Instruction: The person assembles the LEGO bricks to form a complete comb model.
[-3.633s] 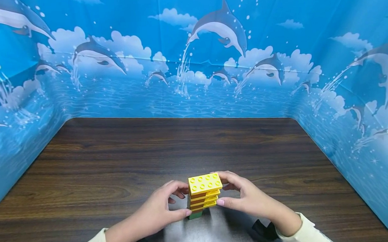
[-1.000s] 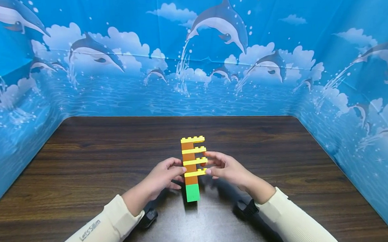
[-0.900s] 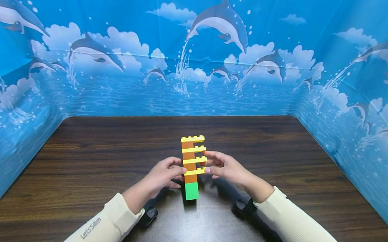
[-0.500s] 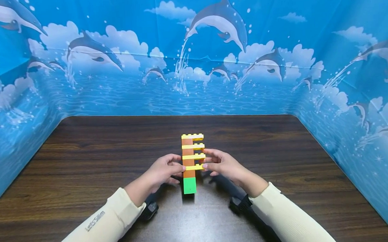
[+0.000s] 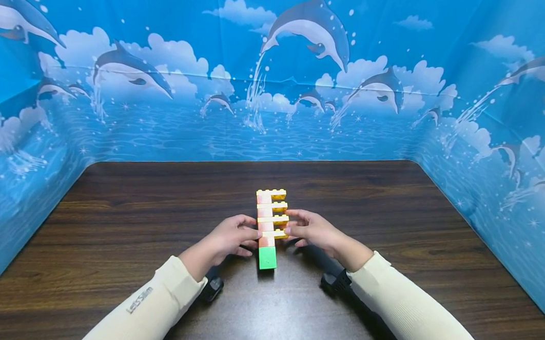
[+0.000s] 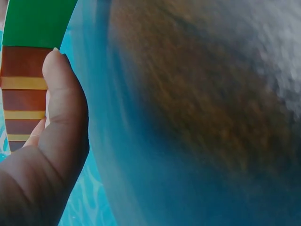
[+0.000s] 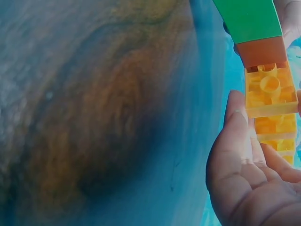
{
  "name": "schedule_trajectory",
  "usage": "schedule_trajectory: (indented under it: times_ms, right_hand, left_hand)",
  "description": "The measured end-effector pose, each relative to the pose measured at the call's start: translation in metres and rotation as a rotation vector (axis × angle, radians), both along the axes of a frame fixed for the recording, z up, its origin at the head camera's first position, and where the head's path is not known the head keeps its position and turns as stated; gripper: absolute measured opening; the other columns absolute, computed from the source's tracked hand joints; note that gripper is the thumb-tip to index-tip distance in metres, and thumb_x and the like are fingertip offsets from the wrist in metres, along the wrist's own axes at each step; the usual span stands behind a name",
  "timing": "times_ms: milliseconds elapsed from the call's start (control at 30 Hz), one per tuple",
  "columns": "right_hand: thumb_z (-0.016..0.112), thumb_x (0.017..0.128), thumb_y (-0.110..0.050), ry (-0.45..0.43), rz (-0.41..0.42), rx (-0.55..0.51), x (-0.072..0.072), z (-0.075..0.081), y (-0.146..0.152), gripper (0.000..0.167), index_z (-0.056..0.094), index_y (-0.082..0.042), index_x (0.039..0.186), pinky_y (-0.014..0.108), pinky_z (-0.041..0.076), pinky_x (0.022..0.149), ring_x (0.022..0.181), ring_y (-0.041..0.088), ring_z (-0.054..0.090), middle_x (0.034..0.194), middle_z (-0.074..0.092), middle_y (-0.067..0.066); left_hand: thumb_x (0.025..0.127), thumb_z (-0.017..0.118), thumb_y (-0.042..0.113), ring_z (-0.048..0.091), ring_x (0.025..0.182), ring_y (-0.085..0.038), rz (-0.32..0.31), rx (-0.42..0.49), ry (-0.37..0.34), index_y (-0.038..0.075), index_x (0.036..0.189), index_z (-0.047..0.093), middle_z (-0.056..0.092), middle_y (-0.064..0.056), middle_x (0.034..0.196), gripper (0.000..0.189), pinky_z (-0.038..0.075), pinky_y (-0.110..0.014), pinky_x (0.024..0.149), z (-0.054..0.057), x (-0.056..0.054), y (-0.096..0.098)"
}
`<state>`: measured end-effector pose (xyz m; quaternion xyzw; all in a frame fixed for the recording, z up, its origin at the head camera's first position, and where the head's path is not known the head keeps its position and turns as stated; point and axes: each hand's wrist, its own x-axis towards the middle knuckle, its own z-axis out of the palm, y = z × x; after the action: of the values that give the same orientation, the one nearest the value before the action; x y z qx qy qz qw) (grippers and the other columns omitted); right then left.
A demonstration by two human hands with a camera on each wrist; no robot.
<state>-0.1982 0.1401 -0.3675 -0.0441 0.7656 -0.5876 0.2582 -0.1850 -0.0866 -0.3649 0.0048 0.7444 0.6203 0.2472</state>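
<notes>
Between the two hands is a toy block tower with a green block at its bottom. Above that, orange blocks alternate with flat yellow bricks that jut out to the right like comb teeth. My left hand grips the tower's left side, its thumb lying along the lower orange part. From the right, my right hand holds the jutting yellow ends, thumb at the lowest one. In the right wrist view the hollow underside of a yellow brick shows. Some fingertips are hidden behind the tower.
The dark wood-grain table is bounded at the back and sides by a blue dolphin-print sheet. Black wrist devices sit under the left cuff and right cuff.
Since the earliest frame, the tower has turned from showing its studded top to showing its front side, and both hands have carried it farther forward. Over the last second it shifted slightly away.
</notes>
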Motion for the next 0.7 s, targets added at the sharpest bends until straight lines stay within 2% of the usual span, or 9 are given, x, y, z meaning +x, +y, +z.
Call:
schedule_trajectory:
  times_ms: [200,367,700]
  right_hand:
    - [0.060,0.095,-0.015,-0.016,0.017,-0.004,-0.0015,-0.0023,0.0007,0.059,0.035,-0.004,0.147,0.041,0.053,0.086,0.105,0.029,0.064,0.134,0.054,0.020]
    - [0.059,0.096,-0.014,-0.028,0.011,0.012,-0.0028,-0.0039,0.0010,0.057,0.035,-0.005,0.147,0.042,0.052,0.087,0.104,0.026,0.064,0.132,0.055,0.019]
    - [0.058,0.096,-0.016,-0.061,0.004,0.066,-0.0068,-0.0059,-0.0021,0.057,0.036,-0.007,0.148,0.041,0.053,0.085,0.101,0.022,0.064,0.134,0.053,0.017]
  left_hand:
    - [0.093,0.058,0.011,0.065,0.093,-0.024,-0.029,0.002,-0.027,-0.008,0.133,0.040,0.063,-0.019,0.111,0.047,0.056,-0.038,0.073,-0.0018,-0.0022,0.0000]
    - [0.094,0.058,0.012,0.065,0.093,-0.024,-0.036,-0.029,-0.042,-0.007,0.134,0.040,0.061,-0.020,0.115,0.048,0.056,-0.037,0.071,-0.0026,-0.0042,0.0004]
    - [0.097,0.056,0.014,0.065,0.089,-0.022,-0.054,-0.068,-0.075,-0.005,0.136,0.040,0.061,-0.018,0.113,0.047,0.056,-0.037,0.071,-0.0055,-0.0094,0.0010]
